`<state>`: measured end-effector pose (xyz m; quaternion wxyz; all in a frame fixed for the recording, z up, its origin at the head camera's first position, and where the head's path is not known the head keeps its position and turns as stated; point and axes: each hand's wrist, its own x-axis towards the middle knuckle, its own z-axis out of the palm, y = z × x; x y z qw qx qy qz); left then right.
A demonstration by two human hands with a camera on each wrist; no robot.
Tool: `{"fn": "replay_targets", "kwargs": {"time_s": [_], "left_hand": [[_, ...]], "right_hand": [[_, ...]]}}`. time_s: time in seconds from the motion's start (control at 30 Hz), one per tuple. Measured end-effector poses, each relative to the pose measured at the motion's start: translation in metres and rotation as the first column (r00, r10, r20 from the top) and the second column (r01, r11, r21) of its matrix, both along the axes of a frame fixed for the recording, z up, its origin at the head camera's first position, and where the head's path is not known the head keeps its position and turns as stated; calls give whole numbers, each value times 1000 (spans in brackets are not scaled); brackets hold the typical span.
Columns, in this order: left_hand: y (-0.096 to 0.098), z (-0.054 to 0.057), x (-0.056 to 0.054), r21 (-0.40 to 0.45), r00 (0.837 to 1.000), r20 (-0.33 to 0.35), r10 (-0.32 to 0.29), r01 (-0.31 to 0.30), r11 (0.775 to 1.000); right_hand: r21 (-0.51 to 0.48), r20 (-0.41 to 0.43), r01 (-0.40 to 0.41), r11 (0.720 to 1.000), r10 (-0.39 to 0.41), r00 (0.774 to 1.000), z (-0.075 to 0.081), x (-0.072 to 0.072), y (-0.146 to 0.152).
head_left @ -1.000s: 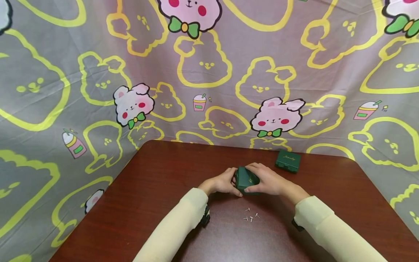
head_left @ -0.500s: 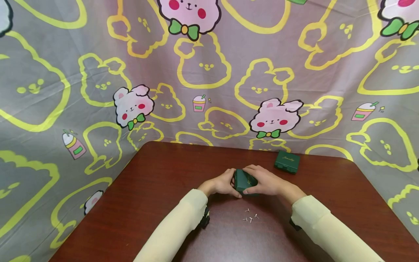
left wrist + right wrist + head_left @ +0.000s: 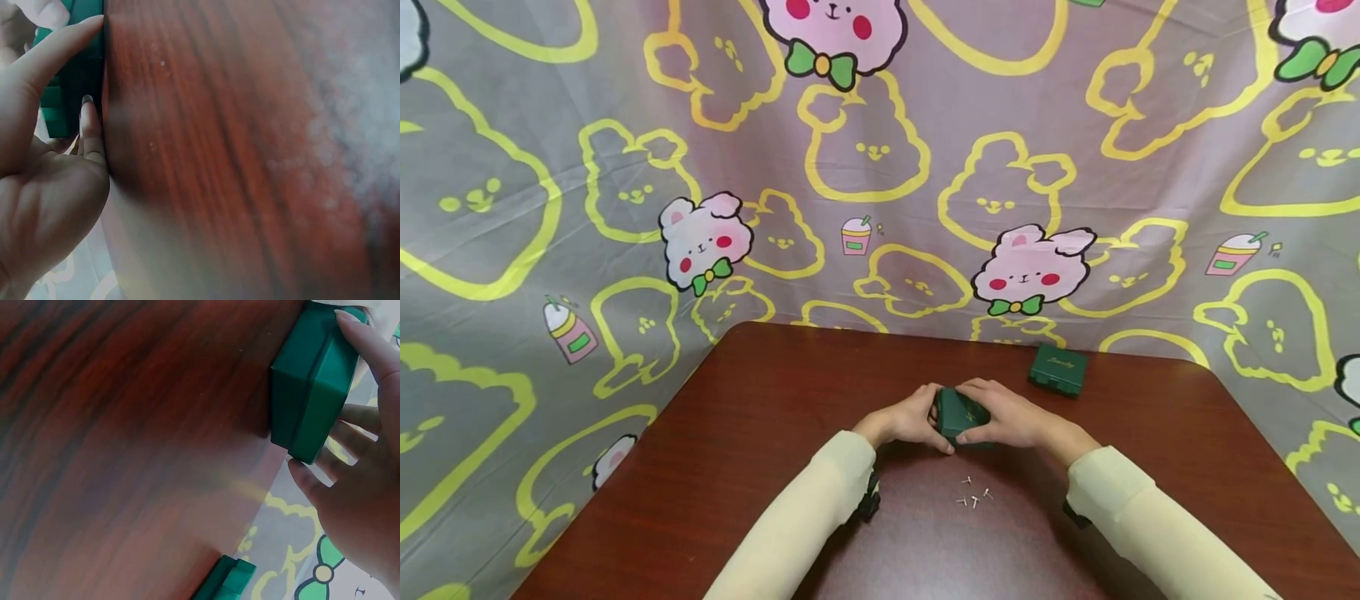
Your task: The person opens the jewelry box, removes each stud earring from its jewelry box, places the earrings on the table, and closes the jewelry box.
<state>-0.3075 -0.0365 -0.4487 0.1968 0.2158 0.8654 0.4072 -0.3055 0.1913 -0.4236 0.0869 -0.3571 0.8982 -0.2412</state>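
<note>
A dark green jewelry box [image 3: 953, 412] stands on the table with its lid down, between both hands. My left hand [image 3: 910, 419] grips its left end, the thumb along the near side and the other fingers mostly hidden behind. From the right, my right hand [image 3: 1013, 417] holds the box over the lid, its thumb on the near edge and its fingers down the far side. In the right wrist view the box [image 3: 300, 400] shows a seam between lid and base. Several tiny pale pin-like pieces [image 3: 975, 502] lie on the table nearer to me.
A second green box [image 3: 1057, 370] with gold lettering lies closed near the table's far edge, at the right. The reddish-brown wooden table [image 3: 790, 392] has rounded far corners. A patterned cloth [image 3: 910, 225] hangs behind it and at both sides.
Both hands and the box between them have shifted very slightly toward me and to the left. Their hold on it looks the same, and the tiny pieces lie as before.
</note>
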Motion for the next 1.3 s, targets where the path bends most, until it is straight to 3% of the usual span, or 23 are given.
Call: {"fn": "replay_targets", "kwargs": {"time_s": [0.33,0.87,1.3], "left_hand": [[4,2,-2,-24,1000,-15,-4,3,1000],[-1,5,0,-53,999,-24,-25,23,998],[0,-1,2,-49,1000,-20,-24,23,999]], "right_hand": [[37,-78,-8,999,11,997,-3,-1,1],[47,-79,-14,999,18,997,-6,-6,-2],[29,-45,10,1000,-8,999,-11,0,-2]]}}
